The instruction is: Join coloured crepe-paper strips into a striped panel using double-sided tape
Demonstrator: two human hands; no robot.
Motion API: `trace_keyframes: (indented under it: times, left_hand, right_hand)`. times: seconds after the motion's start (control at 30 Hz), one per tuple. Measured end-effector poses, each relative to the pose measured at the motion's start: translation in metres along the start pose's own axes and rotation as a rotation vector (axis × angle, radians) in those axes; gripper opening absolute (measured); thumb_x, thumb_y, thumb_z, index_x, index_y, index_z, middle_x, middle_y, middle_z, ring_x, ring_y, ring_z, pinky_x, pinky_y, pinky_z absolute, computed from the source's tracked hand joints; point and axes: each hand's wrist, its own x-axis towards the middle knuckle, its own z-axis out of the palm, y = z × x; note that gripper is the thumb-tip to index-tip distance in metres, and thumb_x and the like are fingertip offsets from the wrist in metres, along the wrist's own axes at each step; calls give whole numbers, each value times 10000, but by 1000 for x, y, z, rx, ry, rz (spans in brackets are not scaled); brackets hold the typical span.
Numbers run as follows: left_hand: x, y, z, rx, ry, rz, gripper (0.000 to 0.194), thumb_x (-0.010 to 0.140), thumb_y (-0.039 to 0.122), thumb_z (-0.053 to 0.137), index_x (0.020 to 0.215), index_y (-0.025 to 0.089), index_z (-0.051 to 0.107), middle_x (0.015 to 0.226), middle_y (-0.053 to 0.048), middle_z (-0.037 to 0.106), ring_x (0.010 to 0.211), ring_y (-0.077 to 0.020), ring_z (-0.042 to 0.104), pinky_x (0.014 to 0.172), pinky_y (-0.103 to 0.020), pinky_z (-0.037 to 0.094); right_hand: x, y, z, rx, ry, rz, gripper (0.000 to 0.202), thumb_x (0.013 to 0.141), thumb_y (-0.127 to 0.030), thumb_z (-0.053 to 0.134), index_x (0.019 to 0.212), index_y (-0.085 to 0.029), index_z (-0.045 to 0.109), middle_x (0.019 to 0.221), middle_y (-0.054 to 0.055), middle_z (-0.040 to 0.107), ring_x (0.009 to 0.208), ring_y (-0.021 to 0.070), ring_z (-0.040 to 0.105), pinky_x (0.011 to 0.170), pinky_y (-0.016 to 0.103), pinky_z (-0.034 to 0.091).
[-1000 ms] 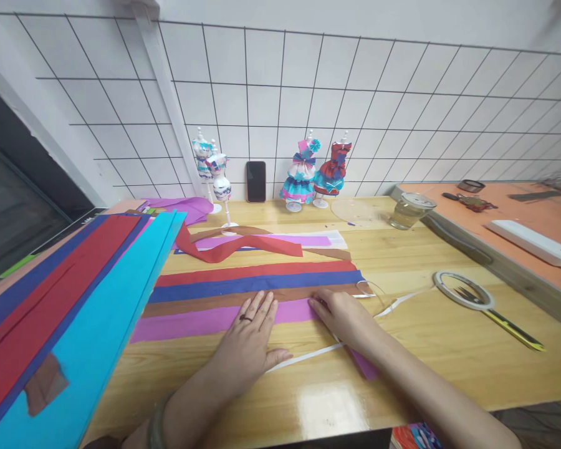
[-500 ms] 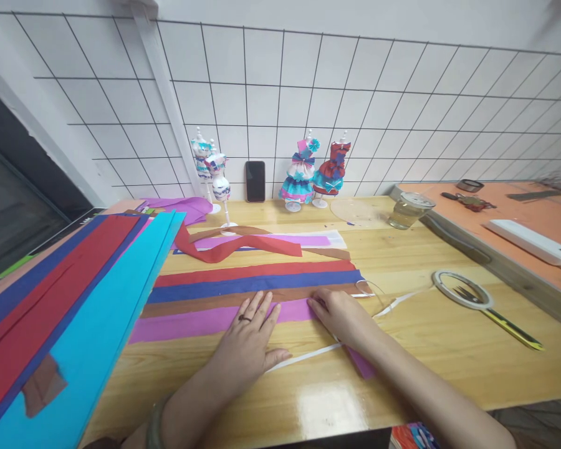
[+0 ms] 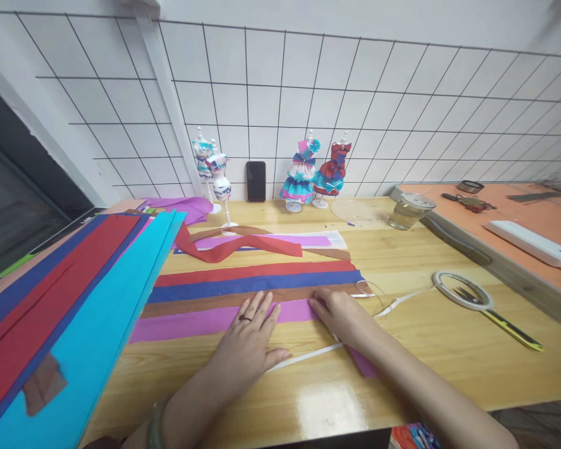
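My left hand [image 3: 255, 337] lies flat with its fingers spread over a purple strip [image 3: 182, 325] of thin crepe-like material. At the strip's right part, my right hand [image 3: 343, 315] has its thumb and fingers pinched together on it. A folded-over purple end pokes out below my right wrist. Above it lie a brown strip [image 3: 187, 305], a blue strip [image 3: 257, 284] and a red strip [image 3: 262, 270], side by side. Narrow white tape [image 3: 308, 355] runs between my hands. My right fingertips are partly hidden.
A tape roll [image 3: 462, 290] and a yellow-black cutter [image 3: 514, 329] lie at right. Coloured sheets [image 3: 135, 299] are stacked at left. Behind stand dressed mini mannequins [image 3: 300, 174], a phone [image 3: 256, 181] and a glass cup [image 3: 410, 211]. A loose red strip [image 3: 238, 247] curls across other strips.
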Motion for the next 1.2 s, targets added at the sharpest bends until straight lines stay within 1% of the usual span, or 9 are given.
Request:
trace_keyframes:
  times: [0.23, 0.43, 0.6, 0.77, 0.9, 1.0, 1.1, 1.2]
  left_hand:
    - [-1, 2, -3, -4, -28, -7, 751, 793, 658, 264, 1337, 145, 332, 1434, -136, 207, 1324, -278, 147, 1063, -447, 213]
    - [0, 2, -6, -1, -38, -20, 741, 793, 649, 296, 1333, 143, 340, 1431, -134, 214, 1323, -278, 153, 1061, -449, 214]
    - [0, 1, -3, 4, -32, -16, 747, 794, 653, 278, 1334, 140, 337, 1432, -136, 217, 1325, -273, 153, 1063, -439, 209]
    - [0, -1, -1, 19, 3, -14, 735, 791, 649, 302, 1322, 143, 358, 1423, -138, 242, 1323, -269, 165, 1061, -437, 217]
    - [0, -4, -3, 27, -43, -32, 711, 795, 629, 336, 1316, 146, 371, 1421, -143, 241, 1316, -279, 185, 1054, -444, 230]
    - [0, -5, -7, 29, -46, -51, 697, 791, 626, 350, 1296, 150, 404, 1410, -143, 275, 1313, -289, 190, 1050, -451, 234]
    - [5, 0, -12, 36, -24, -73, 676, 782, 627, 371, 1242, 142, 471, 1402, -146, 299, 1313, -300, 187, 1058, -458, 216]
    - [14, 12, -18, 23, -7, -67, 649, 781, 608, 403, 1213, 132, 493, 1408, -139, 292, 1320, -293, 167, 1070, -440, 202]
  right_hand:
    - [0, 0, 1, -15, 9, 13, 324, 896, -358, 332, 837, -174, 591, 822, 89, 679, 777, 195, 626, 617, 249, 351]
    - [3, -2, 1, -41, -2, 31, 301, 881, -318, 358, 832, -168, 615, 832, 96, 683, 800, 196, 627, 649, 248, 363]
    - [5, -2, 2, -36, 11, 39, 298, 869, -299, 366, 833, -164, 630, 834, 103, 683, 804, 199, 626, 649, 250, 367]
    - [5, -1, 0, -28, 10, 38, 307, 870, -300, 364, 816, -155, 630, 824, 105, 680, 783, 194, 623, 631, 248, 363]
    - [6, -1, -2, -4, 9, 38, 305, 863, -294, 370, 793, -157, 633, 826, 103, 678, 779, 187, 618, 636, 245, 363]
    - [7, -1, -3, 7, 7, 27, 283, 846, -284, 390, 770, -164, 635, 805, 92, 680, 758, 184, 615, 633, 245, 361]
    - [7, -1, -4, 18, 6, 9, 276, 841, -273, 392, 744, -168, 628, 792, 85, 678, 727, 177, 611, 606, 241, 357]
    - [7, 0, -4, 36, 0, -14, 283, 849, -283, 384, 741, -172, 621, 784, 78, 676, 707, 165, 608, 595, 233, 354]
